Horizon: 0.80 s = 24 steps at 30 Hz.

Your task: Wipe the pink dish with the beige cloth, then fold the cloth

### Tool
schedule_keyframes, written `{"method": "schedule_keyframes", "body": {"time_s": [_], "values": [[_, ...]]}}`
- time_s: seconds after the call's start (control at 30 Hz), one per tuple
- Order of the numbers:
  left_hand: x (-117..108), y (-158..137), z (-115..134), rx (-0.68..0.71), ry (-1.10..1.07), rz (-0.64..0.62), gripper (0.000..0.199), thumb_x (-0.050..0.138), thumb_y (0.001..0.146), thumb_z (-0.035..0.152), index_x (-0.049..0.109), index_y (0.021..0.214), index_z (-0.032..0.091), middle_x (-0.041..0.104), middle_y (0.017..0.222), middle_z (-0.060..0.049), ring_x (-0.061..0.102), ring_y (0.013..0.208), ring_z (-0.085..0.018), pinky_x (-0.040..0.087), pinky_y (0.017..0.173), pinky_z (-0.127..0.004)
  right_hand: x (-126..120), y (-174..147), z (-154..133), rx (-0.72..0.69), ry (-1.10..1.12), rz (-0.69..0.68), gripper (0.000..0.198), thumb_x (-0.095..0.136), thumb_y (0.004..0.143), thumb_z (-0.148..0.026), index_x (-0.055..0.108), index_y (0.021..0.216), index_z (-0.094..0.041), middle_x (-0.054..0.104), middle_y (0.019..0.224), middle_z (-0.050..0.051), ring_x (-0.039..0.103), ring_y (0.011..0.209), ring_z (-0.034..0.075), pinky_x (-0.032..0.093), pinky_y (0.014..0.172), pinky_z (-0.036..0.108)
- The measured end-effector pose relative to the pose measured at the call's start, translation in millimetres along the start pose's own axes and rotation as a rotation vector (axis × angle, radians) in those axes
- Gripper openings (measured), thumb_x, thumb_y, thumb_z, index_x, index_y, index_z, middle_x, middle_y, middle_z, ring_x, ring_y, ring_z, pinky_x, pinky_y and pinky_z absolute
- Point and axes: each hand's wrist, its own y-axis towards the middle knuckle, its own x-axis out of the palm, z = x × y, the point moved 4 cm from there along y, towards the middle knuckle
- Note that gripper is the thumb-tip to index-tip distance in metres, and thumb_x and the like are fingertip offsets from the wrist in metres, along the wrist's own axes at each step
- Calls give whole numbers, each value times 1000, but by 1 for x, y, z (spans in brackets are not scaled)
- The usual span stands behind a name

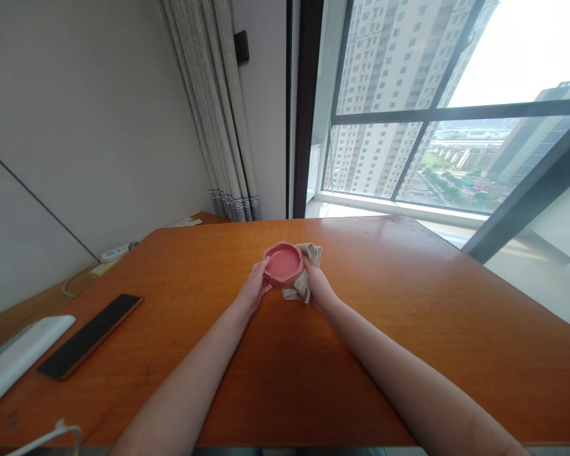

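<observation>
A shallow pink dish (283,262) with a wavy, faceted rim is held between my two hands above the middle of the wooden table. My left hand (255,283) is closed on its left side, thumb at the rim. On the other side, my right hand (316,278) grips a grey-beige cloth (312,253) and presses it against the dish's right wall. Part of the cloth hangs below the dish. The fingers of my right hand are mostly hidden behind the cloth and dish.
On the table (209,253), a black phone (92,335) lies at the left beside a white device (23,358). A white cable (52,434) crosses the near left corner. A power strip (116,252) sits by the wall. Beyond the far edge are a curtain (213,107) and large windows (380,158).
</observation>
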Motion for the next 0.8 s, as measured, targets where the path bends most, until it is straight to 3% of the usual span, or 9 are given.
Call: {"method": "schedule_keyframes", "body": {"time_s": [0.1, 0.2, 0.27, 0.4, 0.5, 0.6, 0.67, 0.8], "values": [[6, -6, -1, -79, 51, -63, 49, 59, 76, 54, 55, 116, 27, 66, 94, -1, 61, 78, -15, 47, 64, -23, -6, 4, -4, 48, -52, 8, 31, 52, 85, -45, 67, 100, -23, 70, 107, 3, 62, 109, 22, 48, 96, 35], [8, -6, 1, 3, -46, 0, 44, 52, 81, 51, 58, 113, 21, 66, 102, -5, 61, 84, -17, 48, 66, -25, -1, -3, 2, 119, -36, 8, 33, 51, 85, -46, 67, 99, -21, 70, 107, 6, 63, 107, 23, 50, 94, 37], [6, -3, 1, 72, -124, 61, 41, 51, 82, 49, 58, 110, 20, 65, 101, -5, 61, 86, -17, 49, 71, -27, 8, -7, 8, 102, 7, -41, 35, 52, 85, -47, 66, 104, -21, 69, 111, 6, 63, 108, 24, 51, 93, 38], [0, 2, 3, 146, -80, 81, 35, 67, 72, 38, 56, 99, 20, 64, 96, -2, 60, 86, -14, 48, 80, -27, 9, -4, 11, -12, 42, -85, 38, 55, 83, -46, 61, 113, -24, 67, 116, 5, 60, 112, 23, 50, 96, 39], [0, 1, 0, 37, 1, 2, 38, 68, 70, 43, 55, 98, 21, 63, 94, -1, 60, 84, -13, 47, 79, -27, -2, 4, 4, -58, 26, -25, 36, 53, 84, -45, 62, 112, -24, 67, 116, 4, 59, 114, 22, 49, 97, 37], [5, -1, -2, -24, 48, -92, 44, 59, 76, 52, 55, 108, 23, 64, 96, -3, 61, 84, -16, 48, 76, -30, -5, 5, -2, 10, -10, -18, 33, 50, 85, -43, 63, 107, -22, 68, 114, 5, 61, 111, 22, 49, 97, 36], [5, 0, -2, 53, 71, -67, 41, 57, 78, 49, 56, 109, 21, 64, 99, -5, 61, 87, -17, 48, 77, -30, -2, 2, -1, 80, -14, -24, 31, 48, 87, -41, 64, 105, -21, 68, 113, 6, 62, 110, 22, 50, 95, 36], [-6, 5, 3, 317, 111, 150, 33, 49, 83, 43, 56, 104, 19, 62, 103, -6, 57, 97, -18, 45, 85, -31, 5, -5, 4, 166, 6, -44, 28, 48, 87, -39, 63, 101, -20, 68, 112, 9, 64, 106, 22, 52, 92, 35]]}}
